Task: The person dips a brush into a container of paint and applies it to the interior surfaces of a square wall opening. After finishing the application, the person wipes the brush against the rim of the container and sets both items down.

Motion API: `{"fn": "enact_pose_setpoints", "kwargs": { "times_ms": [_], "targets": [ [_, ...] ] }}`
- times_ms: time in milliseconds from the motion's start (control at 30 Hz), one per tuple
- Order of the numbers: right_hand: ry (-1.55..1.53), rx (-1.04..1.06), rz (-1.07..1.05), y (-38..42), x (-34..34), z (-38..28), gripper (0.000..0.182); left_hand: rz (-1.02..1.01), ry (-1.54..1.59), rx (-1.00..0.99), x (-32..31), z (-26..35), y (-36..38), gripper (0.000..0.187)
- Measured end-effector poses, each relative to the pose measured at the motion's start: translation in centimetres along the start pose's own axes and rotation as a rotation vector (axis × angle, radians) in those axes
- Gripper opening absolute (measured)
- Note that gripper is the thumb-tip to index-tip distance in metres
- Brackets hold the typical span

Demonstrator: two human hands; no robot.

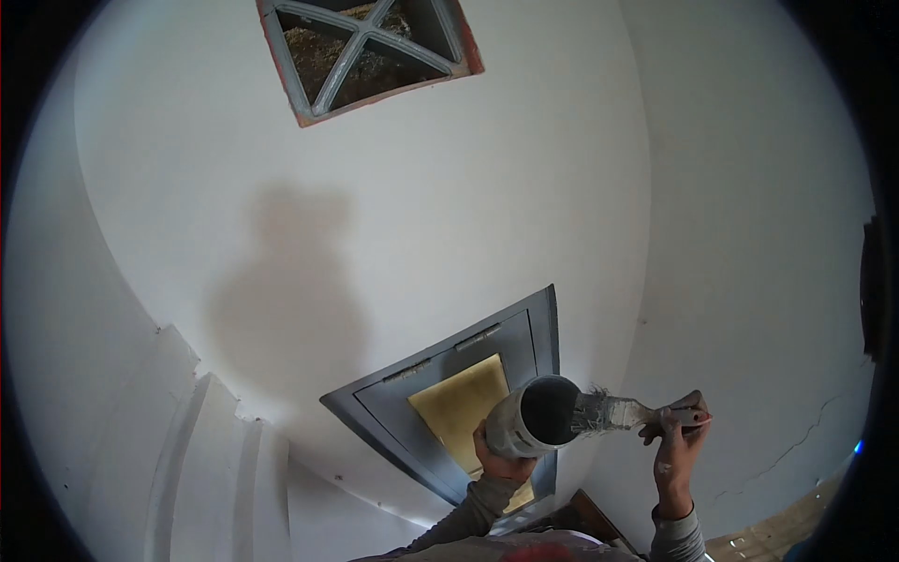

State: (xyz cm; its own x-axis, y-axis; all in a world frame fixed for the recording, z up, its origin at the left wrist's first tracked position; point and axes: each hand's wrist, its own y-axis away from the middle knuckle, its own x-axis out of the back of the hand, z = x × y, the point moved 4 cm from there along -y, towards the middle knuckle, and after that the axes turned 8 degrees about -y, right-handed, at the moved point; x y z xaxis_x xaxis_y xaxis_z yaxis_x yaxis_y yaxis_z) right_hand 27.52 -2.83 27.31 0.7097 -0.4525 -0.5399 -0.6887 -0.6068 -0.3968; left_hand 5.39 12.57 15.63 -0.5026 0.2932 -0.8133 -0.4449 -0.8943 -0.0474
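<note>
My left hand [501,459] is wrapped round a grey paint container [510,426], which is tilted so that its dark opening faces right. In my right hand [676,426] is the handle of a wide paintbrush [632,412]. The brush lies roughly level, its ragged, grey-coated bristles at the right rim of the container. Whether the bristle tips touch the rim is hard to tell. Behind the container is a grey-framed panel [538,328] with hinges and a yellowish centre.
A grey cross-barred window [361,42] with a reddish edge is set high in the white wall [487,187]. White stepped ledges [215,440] are at the lower left. A cracked wall [749,281] stands at the right, with a dark wooden object [595,515] at the bottom.
</note>
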Motion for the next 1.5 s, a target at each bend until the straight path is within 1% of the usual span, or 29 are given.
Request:
{"fn": "enact_pose_setpoints", "kwargs": {
  "times_ms": [100,133,200,267,333,400,433,467,500,533,567,600,667,700,767,800,900,1000,1033,1100,1167,1200,1267,1300,1367,1400,1467,1500],
  "targets": [
    [-0.114,-0.01,-0.037,-2.2,-1.2,-0.6,0.018,-0.098,0.088,-0.007,-0.6,1.0,0.8,0.076],
    [-0.146,0.001,-0.071,-3.9,-1.8,-0.9,0.02,-0.08,0.051,-0.037,-1.4,1.6,1.1,0.076],
    [-0.24,0.054,-0.081,-6.7,-4.1,-1.8,0.023,0.038,-0.015,-0.067,-3.0,3.1,2.4,0.078],
    [-0.328,0.146,-0.245,-10.4,-7.1,-3.0,0.027,0.054,-0.023,-0.092,-2.4,3.8,3.2,0.078],
    [-0.369,0.239,-0.258,-13.8,-11.9,-5.7,0.023,0.058,-0.015,-0.115,-2.5,4.7,4.2,0.078],
    [-0.335,0.407,-0.362,-17.4,-17.4,-9.7,0.022,0.132,-0.361,-0.336,-4.1,5.8,5.4,0.076],
    [-0.299,0.506,-0.358,-18.9,-20.4,-12.0,0.021,0.199,-0.529,-0.44,-4.8,6.3,6.1,0.075],
    [-0.262,0.601,-0.353,-20.3,-23.3,-14.1,0.022,0.08,-0.159,-0.316,-1.9,5.5,5.6,0.076],
    [-0.236,0.708,-0.363,-21.6,-26.0,-15.8,0.022,0.082,-0.141,-0.322,-1.8,5.9,6.1,0.08],
    [-0.21,0.814,-0.372,-22.9,-28.4,-17.3,0.022,0.084,-0.122,-0.329,-1.7,6.2,6.5,0.093],
    [-0.182,0.905,-0.36,-24.3,-30.8,-18.5,0.017,0.085,-0.103,-0.336,-1.6,6.6,6.9,0.113],
    [-0.153,0.996,-0.346,-25.3,-32.8,-19.5,0.015,0.21,-0.578,-0.515,-0.8,6.8,7.9,0.122],
    [-0.257,1.079,-0.374,-25.8,-36.4,-21.1,0.01,0.344,-0.894,-0.627,-2.2,7.5,9.0,0.13],
    [-0.309,1.115,-0.389,-25.8,-37.4,-21.6,0.011,0.35,-0.735,-0.567,-2.9,7.5,9.7,0.129],
    [-0.11,1.224,-0.299,-25.7,-38.7,-22.5,0.018,0.384,-0.642,-0.56,-2.9,7.7,10.0,0.129],
    [-0.016,1.273,-0.249,-25.8,-39.1,-22.6,0.021,0.419,-0.715,-0.62,-1.5,7.4,10.1,0.129],
    [0.215,1.385,-0.136,-25.7,-40.5,-23.3,0.021,0.468,-0.943,-0.745,2.7,6.8,10.0,0.132],
    [0.392,1.336,-0.082,-24.3,-41.4,-24.1,0.021,0.513,-1.221,-0.888,2.3,7.7,10.3,0.132],
    [0.394,1.396,-0.072,-24.2,-41.6,-24.3,0.021,0.53,-1.322,-0.939,1.4,8.1,10.6,0.132],
    [0.401,1.511,-0.052,-24.2,-42.1,-24.5,0.021,0.499,-0.929,-0.669,-0.4,8.7,10.2,0.131],
    [0.487,1.487,-0.057,-23.8,-42.1,-24.5,0.02,0.477,-0.75,-0.555,-0.6,8.4,9.9,0.131],
    [0.53,1.475,-0.059,-23.7,-42.2,-24.5,0.02,0.476,-0.769,-0.577,-0.4,8.3,9.8,0.131],
    [0.516,1.484,-0.063,-23.7,-42.1,-24.5,0.02,0.449,-0.728,-0.554,-0.8,8.5,9.7,0.131],
    [0.507,1.49,-0.065,-23.7,-42.1,-24.6,0.02,0.422,-0.668,-0.51,-1.1,8.6,9.7,0.131],
    [0.574,1.47,-0.07,-24.1,-42.5,-24.7,0.021,0.393,-0.812,-0.579,-0.7,8.7,9.5,0.131],
    [0.607,1.457,-0.07,-24.3,-42.6,-24.7,0.021,0.387,-1.022,-0.689,1.0,8.3,9.3,0.13],
    [0.596,1.478,-0.076,-23.9,-42.5,-24.8,0.021,0.384,-1.065,-0.701,0.2,8.8,9.2,0.13],
    [0.591,1.49,-0.082,-23.6,-42.5,-24.9,0.022,0.39,-0.895,-0.604,-0.2,8.6,9.0,0.13]
  ]
}}
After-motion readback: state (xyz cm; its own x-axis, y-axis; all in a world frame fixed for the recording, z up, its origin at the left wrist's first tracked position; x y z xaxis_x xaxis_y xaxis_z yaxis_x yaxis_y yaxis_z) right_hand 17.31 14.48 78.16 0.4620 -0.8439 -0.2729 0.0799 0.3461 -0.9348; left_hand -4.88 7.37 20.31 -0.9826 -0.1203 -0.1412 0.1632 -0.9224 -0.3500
